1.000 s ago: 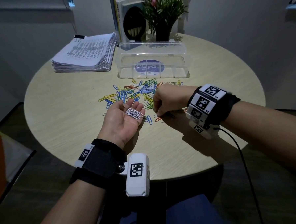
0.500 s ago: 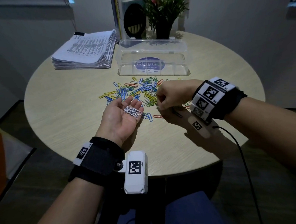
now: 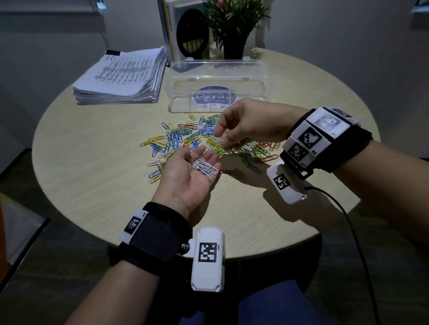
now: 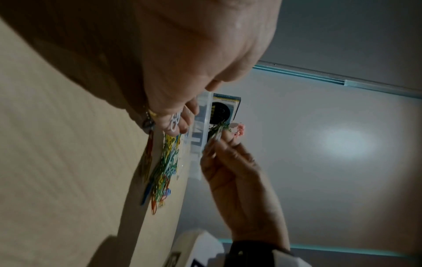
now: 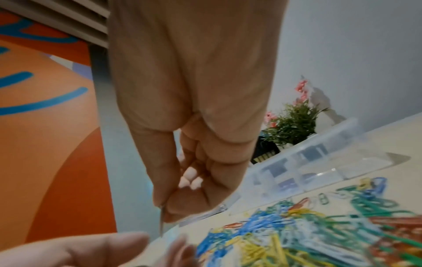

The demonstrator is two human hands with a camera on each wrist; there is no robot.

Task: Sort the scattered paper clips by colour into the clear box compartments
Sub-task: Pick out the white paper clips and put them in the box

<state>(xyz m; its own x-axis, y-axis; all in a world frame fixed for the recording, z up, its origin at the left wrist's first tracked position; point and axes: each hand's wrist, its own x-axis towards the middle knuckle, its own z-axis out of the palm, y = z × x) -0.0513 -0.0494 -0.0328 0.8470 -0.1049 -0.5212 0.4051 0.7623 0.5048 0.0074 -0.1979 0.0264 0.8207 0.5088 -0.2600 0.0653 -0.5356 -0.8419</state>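
My left hand [image 3: 196, 168] lies palm up above the table with fingers relaxed, carrying several white paper clips [image 3: 206, 166] on its fingers; these white clips [image 4: 174, 120] also show in the left wrist view. Just above and beyond its fingertips, my right hand [image 3: 222, 140] pinches one white paper clip [image 5: 161, 222] between thumb and forefinger. The mixed pile of coloured clips [image 3: 182, 136] is spread on the table under both hands. The clear box [image 3: 217, 87] stands behind the pile, with no clips visible inside.
A thick stack of printed paper [image 3: 122, 77] lies at the back left of the round wooden table [image 3: 97, 181]. A potted plant [image 3: 233, 19] and upright books [image 3: 184, 27] stand behind the box. A cable [image 3: 348, 225] hangs from my right wrist.
My right hand has lifted off the table by the pile and come up over the left fingertips with a white clip pinched. The left hand has stayed palm up.
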